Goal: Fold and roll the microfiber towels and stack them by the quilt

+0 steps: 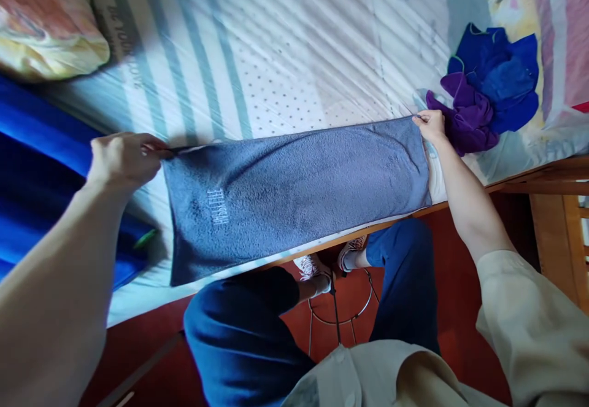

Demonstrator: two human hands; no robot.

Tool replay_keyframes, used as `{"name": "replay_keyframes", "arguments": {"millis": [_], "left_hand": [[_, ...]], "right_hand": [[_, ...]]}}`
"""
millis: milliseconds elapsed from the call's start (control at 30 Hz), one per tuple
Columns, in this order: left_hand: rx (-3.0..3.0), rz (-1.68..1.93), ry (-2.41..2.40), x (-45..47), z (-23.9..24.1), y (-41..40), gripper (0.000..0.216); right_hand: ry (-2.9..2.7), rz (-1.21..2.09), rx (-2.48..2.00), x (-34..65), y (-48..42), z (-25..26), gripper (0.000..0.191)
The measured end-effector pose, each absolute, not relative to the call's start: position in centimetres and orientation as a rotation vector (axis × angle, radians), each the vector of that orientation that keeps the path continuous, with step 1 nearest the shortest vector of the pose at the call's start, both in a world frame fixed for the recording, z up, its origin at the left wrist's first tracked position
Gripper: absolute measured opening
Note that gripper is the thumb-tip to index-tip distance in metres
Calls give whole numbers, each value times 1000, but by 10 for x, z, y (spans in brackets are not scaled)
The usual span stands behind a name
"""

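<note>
A grey-blue towel [304, 186] with pale lettering near its left end lies stretched lengthwise along the bed's near edge. My left hand [126, 158] is closed on its far left corner, fingers pinched together. At the far right corner, my right hand [431, 126] pinches the towel between thumb and fingers. Just beyond my right hand are a crumpled purple cloth [469, 115] and a crumpled blue cloth [506, 78], overlapping each other. A dark blue cloth [50, 149] lies to the left, partly hidden behind my left arm.
The bed [294, 51] has a striped and dotted sheet. A yellow and orange bundle [46, 26] sits at the far left, and pink fabric [568, 32] at the far right. A wooden frame [556, 235] stands at the right. Below my legs is a metal-legged stool [338, 321].
</note>
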State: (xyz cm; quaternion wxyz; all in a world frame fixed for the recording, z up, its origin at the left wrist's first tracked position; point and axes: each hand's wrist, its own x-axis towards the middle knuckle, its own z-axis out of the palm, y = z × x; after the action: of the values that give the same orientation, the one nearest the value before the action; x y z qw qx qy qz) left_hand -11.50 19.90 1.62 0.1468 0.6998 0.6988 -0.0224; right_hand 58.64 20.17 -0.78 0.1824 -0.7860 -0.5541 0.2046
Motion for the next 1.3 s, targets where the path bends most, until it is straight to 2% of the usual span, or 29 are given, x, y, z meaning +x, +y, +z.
{"name": "replay_keyframes", "arguments": {"millis": [133, 300, 467, 767, 933, 1100, 1300], "left_hand": [[1890, 39, 2211, -97, 18, 197, 48], [1972, 369, 2194, -67, 11, 155, 50], [2160, 459, 1757, -51, -3, 126, 58], [2222, 386, 1449, -35, -10, 185, 52], [2205, 352, 1375, -2, -15, 214, 39], [2160, 360, 1355, 14, -25, 232, 29], [2088, 347, 1542, 20, -38, 237, 30]], "right_hand": [[-1581, 426, -2184, 584, 201, -21, 29], [-1750, 138, -2094, 546, 168, -20, 49], [-2074, 367, -1883, 508, 145, -12, 54], [-2249, 567, -1612, 497, 189, -3, 39], [-2248, 670, -1613, 489, 209, -7, 31], [-2210, 771, -1676, 487, 223, -10, 33], [-2144, 629, -1753, 479, 229, -24, 32]]}}
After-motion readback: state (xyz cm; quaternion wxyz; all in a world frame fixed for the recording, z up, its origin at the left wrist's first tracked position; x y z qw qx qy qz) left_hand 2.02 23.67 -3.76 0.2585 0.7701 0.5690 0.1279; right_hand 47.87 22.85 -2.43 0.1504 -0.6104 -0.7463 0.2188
